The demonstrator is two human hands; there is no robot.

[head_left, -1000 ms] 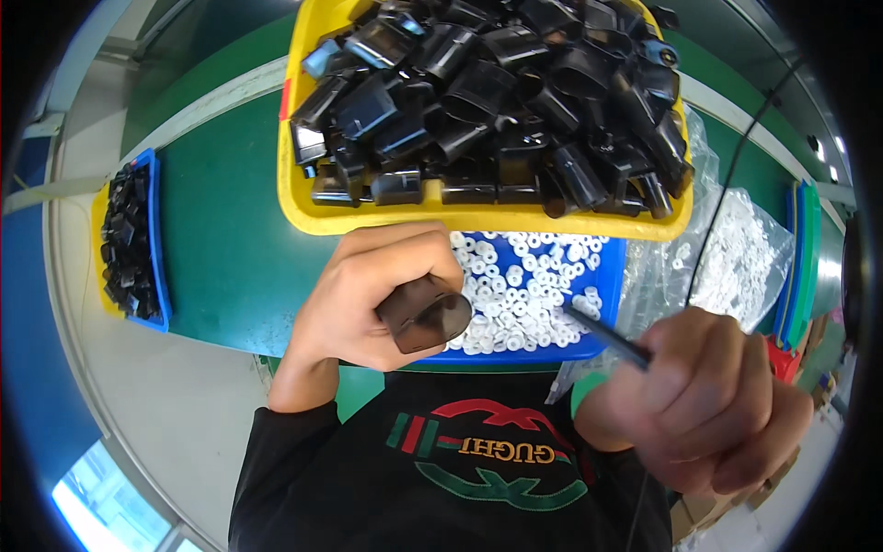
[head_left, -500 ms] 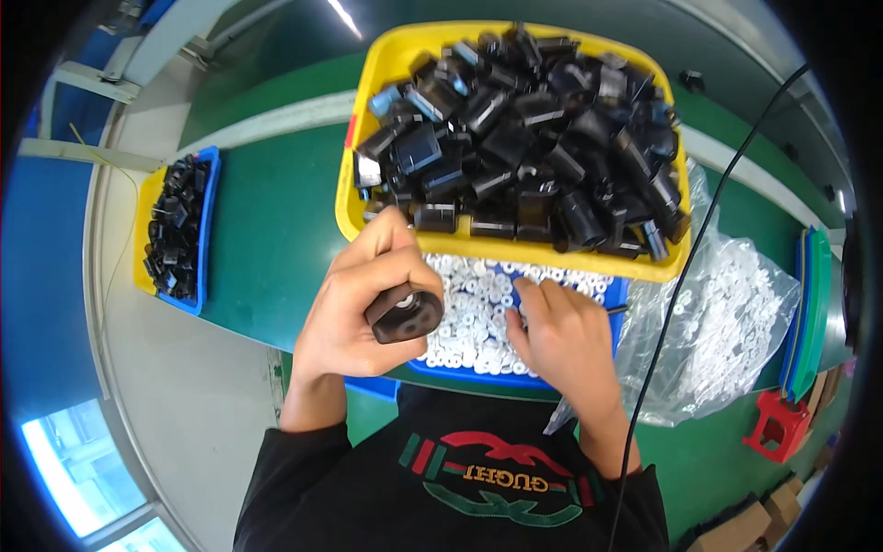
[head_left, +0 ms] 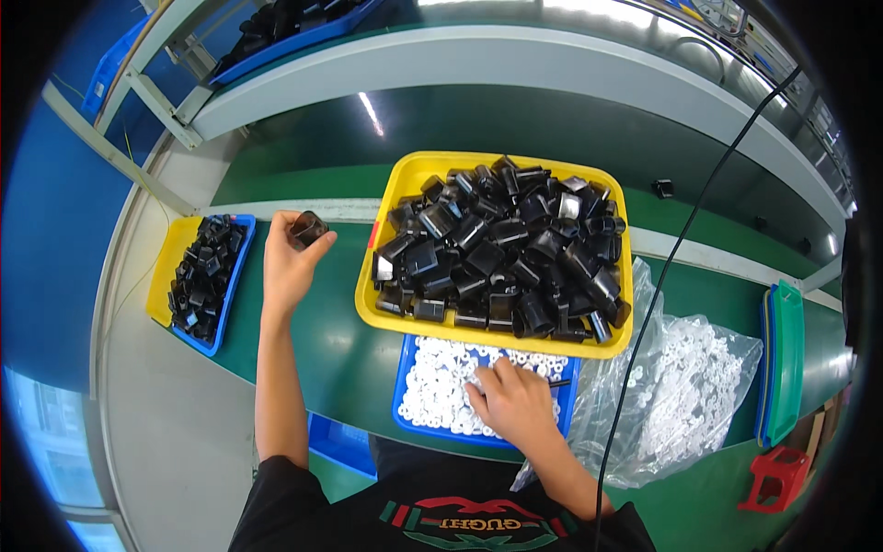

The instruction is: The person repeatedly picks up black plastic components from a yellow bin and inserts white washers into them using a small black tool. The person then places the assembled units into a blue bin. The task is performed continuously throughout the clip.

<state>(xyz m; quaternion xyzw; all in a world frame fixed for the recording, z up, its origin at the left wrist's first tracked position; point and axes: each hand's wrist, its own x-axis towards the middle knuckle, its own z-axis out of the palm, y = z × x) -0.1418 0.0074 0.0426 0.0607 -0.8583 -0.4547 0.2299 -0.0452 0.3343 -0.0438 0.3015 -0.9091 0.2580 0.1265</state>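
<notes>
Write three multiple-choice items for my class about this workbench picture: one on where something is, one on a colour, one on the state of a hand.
1. Where does the tray of white rings lie?
A. Just in front of the yellow bin, nearer the person
B. On the shelf above
C. Left of the small left-hand bin

2. What colour is the big bin heaped with black parts?
A. Red
B. Yellow
C. White

3. What is the left hand doing?
A. Lying flat and empty on the belt
B. Gripping the clear bag
C. Holding one black part in its fingertips

Key: 1 A, the blue tray lies under the yellow bin's near edge, with the right hand resting in it. 2 B, its rim and walls are yellow. 3 C, the part sits between thumb and fingers, beside the small left-hand bin.
</notes>
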